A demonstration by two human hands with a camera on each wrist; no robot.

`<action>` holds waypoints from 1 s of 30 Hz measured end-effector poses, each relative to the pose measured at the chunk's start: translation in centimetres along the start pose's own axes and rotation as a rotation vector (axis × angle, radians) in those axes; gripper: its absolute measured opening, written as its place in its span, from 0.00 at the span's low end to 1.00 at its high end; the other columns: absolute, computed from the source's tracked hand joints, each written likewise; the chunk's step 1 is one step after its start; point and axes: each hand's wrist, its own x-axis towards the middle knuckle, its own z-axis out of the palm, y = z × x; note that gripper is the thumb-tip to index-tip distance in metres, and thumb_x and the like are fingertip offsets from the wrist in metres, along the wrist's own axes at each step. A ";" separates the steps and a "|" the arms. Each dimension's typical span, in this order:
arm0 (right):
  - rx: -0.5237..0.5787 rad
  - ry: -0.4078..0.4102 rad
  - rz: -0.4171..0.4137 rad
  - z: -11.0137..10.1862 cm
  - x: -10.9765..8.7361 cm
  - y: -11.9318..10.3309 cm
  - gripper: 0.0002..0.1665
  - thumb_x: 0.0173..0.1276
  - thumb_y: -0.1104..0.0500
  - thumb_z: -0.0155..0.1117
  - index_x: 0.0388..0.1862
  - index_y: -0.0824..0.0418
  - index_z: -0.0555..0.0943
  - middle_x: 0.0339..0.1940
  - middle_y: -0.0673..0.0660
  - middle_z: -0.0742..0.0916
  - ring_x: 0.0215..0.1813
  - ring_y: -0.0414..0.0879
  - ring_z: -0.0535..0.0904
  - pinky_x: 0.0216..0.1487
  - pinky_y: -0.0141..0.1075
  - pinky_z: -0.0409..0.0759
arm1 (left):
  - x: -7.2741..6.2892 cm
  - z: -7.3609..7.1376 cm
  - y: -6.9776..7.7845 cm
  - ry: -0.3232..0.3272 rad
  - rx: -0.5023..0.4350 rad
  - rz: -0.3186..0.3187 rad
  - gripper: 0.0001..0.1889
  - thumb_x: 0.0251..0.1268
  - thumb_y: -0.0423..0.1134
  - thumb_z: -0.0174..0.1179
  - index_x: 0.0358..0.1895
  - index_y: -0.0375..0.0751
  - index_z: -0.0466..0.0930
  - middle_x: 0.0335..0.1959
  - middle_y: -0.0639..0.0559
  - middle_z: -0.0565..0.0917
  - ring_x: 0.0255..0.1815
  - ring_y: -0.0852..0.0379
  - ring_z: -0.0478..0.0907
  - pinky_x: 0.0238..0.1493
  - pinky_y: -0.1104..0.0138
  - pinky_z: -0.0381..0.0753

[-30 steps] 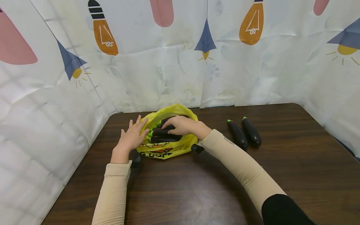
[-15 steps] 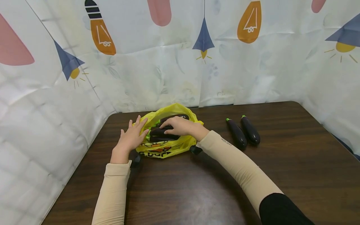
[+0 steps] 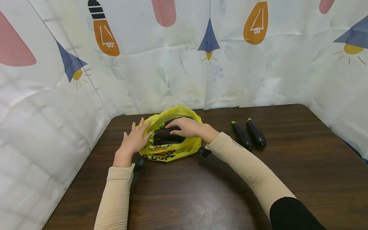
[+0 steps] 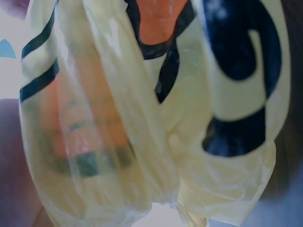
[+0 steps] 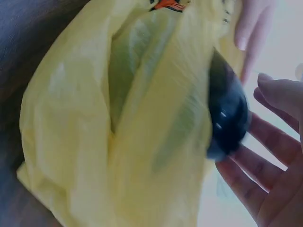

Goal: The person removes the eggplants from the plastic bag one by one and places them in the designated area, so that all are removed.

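Note:
A yellow plastic bag (image 3: 184, 153) lies on the table with its mouth open, and several dark eggplants (image 3: 166, 134) with green stem ends lie inside it. My left hand (image 3: 133, 140), fingers spread and straight, rests against the bag's left rim. Over the eggplants, inside the mouth, is my right hand (image 3: 189, 128), having come in from the right. In the right wrist view, the rounded end of an eggplant (image 5: 228, 113) shows at the bag's edge. The right fingers (image 5: 251, 175) reach to that end, with the thumb standing apart from it.
Two more eggplants (image 3: 242, 136) (image 3: 256, 133) lie side by side on the brown table (image 3: 302, 166), right of the bag. A white patterned cloth (image 3: 161, 76) stands behind the table and along its sides. The left wrist view is filled by the bag's printed side (image 4: 156, 142).
My right hand moves a little left over the eggplants, then back to the right. The left hand stays at the bag's rim. The two loose eggplants stay where they are.

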 end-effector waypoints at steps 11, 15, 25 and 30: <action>0.054 0.056 -0.056 -2.4 -4.3 0.6 0.22 0.81 0.59 0.59 0.71 0.59 0.79 0.68 0.54 0.81 0.67 0.50 0.78 0.64 0.43 0.77 | 0.0 0.0 0.0 0.003 0.003 0.003 0.35 0.85 0.51 0.46 0.85 0.50 0.45 0.84 0.38 0.37 0.80 0.26 0.31 0.65 0.21 0.32; 0.055 0.118 -0.072 -3.2 -6.6 1.1 0.22 0.80 0.60 0.60 0.69 0.61 0.79 0.67 0.56 0.83 0.64 0.52 0.80 0.60 0.46 0.79 | 0.0 0.0 0.0 0.005 0.001 0.004 0.35 0.85 0.51 0.46 0.85 0.50 0.44 0.84 0.38 0.36 0.80 0.26 0.31 0.65 0.21 0.32; 0.103 0.310 -0.004 -4.6 -13.5 3.4 0.21 0.75 0.67 0.64 0.66 0.61 0.82 0.54 0.56 0.87 0.51 0.51 0.85 0.48 0.48 0.83 | -0.1 -0.2 0.3 0.001 0.009 0.009 0.35 0.84 0.49 0.46 0.85 0.49 0.45 0.84 0.37 0.37 0.80 0.25 0.32 0.65 0.21 0.32; 0.105 0.347 0.078 -5.2 -16.6 4.6 0.22 0.74 0.67 0.65 0.66 0.60 0.82 0.55 0.57 0.87 0.53 0.53 0.85 0.52 0.52 0.84 | -0.2 -0.2 0.3 -0.002 0.001 0.005 0.35 0.85 0.50 0.46 0.85 0.49 0.44 0.84 0.36 0.37 0.80 0.25 0.31 0.65 0.21 0.32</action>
